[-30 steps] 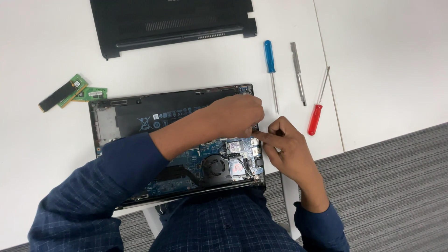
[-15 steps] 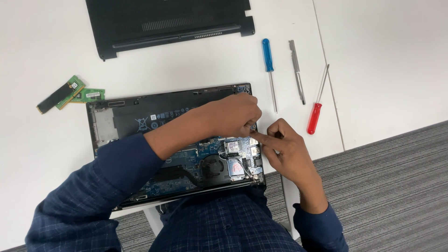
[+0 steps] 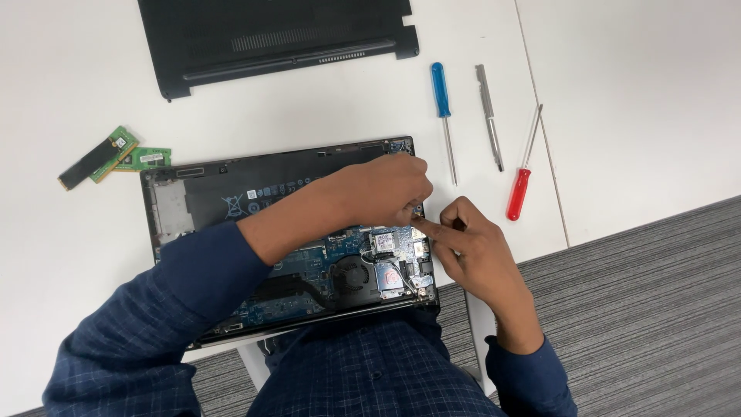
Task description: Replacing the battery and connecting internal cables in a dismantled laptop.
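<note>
An opened laptop [image 3: 231,193] lies bottom-up on the white table [image 3: 309,100], its blue circuit board [image 3: 347,270] and fan exposed. My left hand [image 3: 386,189] reaches across it to the right edge, fingers curled and pinched down on the board by a small silver card [image 3: 384,242]. My right hand [image 3: 467,247] rests at the laptop's right rim, its index finger and thumb meeting the left fingertips at the same spot. Whatever small part sits between the fingertips is hidden.
The removed black bottom cover [image 3: 278,38] lies at the far edge. A blue-handled screwdriver [image 3: 443,108], a grey metal tool [image 3: 488,112] and a red-handled screwdriver [image 3: 523,174] lie right of the laptop. Two green memory modules [image 3: 116,158] sit at left. Grey carpet [image 3: 656,309] lies beyond the table.
Both hands stay at the laptop's right edge; the fingertips have drawn slightly closer together. Nothing else has moved.
</note>
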